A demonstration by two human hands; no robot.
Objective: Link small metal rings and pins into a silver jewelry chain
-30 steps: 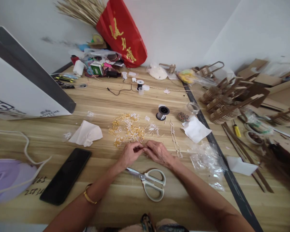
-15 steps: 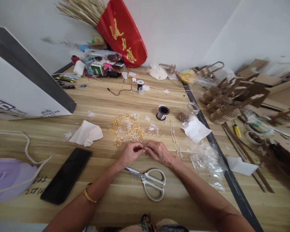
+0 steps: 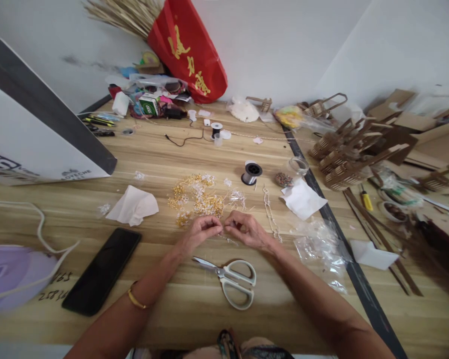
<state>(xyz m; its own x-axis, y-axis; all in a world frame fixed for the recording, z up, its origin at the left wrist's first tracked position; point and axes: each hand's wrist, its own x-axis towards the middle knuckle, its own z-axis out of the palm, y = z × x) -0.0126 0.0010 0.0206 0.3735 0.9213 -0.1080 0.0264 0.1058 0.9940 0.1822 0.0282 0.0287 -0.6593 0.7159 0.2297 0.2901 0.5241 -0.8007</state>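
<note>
My left hand (image 3: 202,231) and my right hand (image 3: 246,229) meet fingertip to fingertip over the table, both pinched closed. Whatever sits between the fingers is too small to name; a few tiny clear bits (image 3: 230,241) show just below them. Right beyond my hands spreads a pile of gold and silver jewelry findings (image 3: 208,203), with small silver pins (image 3: 237,198) beside it. A thin beaded chain (image 3: 270,212) lies to the right of my right hand. Closer to me rest scissors with pale handles (image 3: 232,279), slightly parted.
A black phone (image 3: 103,271) and a crumpled tissue (image 3: 132,206) lie at left. Beyond my right hand stand a wire spool (image 3: 251,173) and a jar of beads (image 3: 285,178). Clear plastic bags (image 3: 320,249) lie at right, near small wooden baskets (image 3: 346,172). A large box (image 3: 41,124) stands back left.
My fingers have shifted: the right hand's thumb and index finger now form a rounder pinch, and a small gap shows between the hands. The clear bits beneath are more visible.
</note>
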